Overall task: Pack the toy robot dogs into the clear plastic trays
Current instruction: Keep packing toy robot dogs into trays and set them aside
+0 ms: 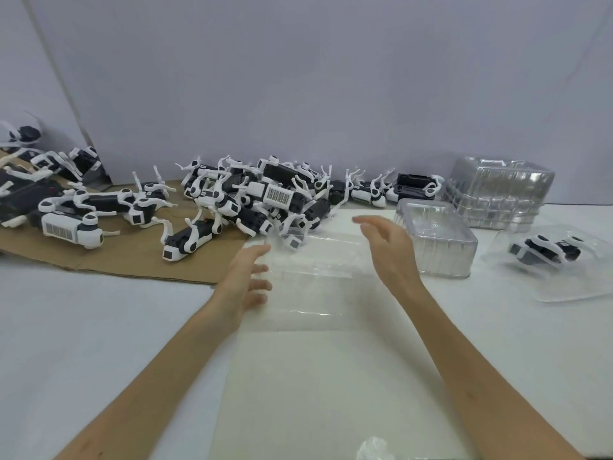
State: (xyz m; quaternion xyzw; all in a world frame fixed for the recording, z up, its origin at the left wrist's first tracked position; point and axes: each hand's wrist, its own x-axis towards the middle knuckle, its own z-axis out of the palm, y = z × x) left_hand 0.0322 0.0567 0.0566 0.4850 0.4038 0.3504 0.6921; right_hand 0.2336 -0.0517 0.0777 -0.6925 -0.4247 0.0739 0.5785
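A heap of black-and-white toy robot dogs [265, 194] lies at the back of the table, partly on brown cardboard [132, 260]. A clear plastic tray [308, 277] lies flat in front of me between my hands. My left hand [247, 280] hovers at the tray's left edge with its fingers spread and blurred. My right hand [388, 247] is raised above the tray's right side, fingers loosely extended, holding nothing. One dog [544, 250] sits packed in a clear tray [564, 287] at the right.
An upturned clear tray [438, 240] stands right of my right hand, and a stack of clear trays [497, 190] behind it. More dogs [66, 210] lie at the far left. A white sheet [315, 376] covers the table's middle. A wall stands close behind.
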